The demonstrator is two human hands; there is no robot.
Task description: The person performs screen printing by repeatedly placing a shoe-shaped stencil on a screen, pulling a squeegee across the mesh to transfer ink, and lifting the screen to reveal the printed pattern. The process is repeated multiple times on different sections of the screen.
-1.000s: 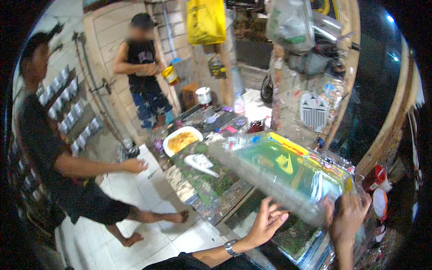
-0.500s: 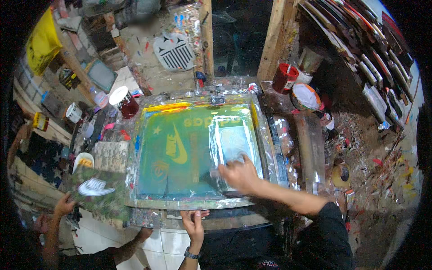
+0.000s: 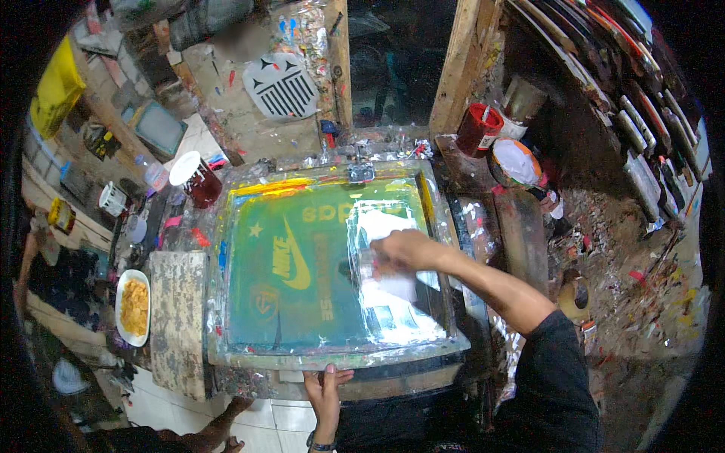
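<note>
A screen-printing frame (image 3: 343,358) lies on the worktable, its green mesh (image 3: 249,283) showing yellowish logo shapes and lettering. White ink (image 3: 411,321) is smeared over the mesh's right part. My right hand (image 3: 404,251) is closed over the ink on what looks like a squeegee, mostly hidden by the fingers and blur. At the frame's front edge, my left hand (image 3: 326,386) grips the rim, fingers pointing up. A metal hinge clamp (image 3: 361,174) sits at the frame's back edge.
Left of the frame are a worn board (image 3: 179,317), a white dish (image 3: 134,308) of orange-yellow contents and a dark-red ink tub (image 3: 198,181). A co-worker's hand (image 3: 240,405) shows at lower left. A red bucket (image 3: 479,130) stands back right, near stacked frames (image 3: 642,121).
My right hand has moved away from me over the mesh, and white ink now covers more of its right side. The co-worker's camouflage cloth with a white print has moved off the left board.
</note>
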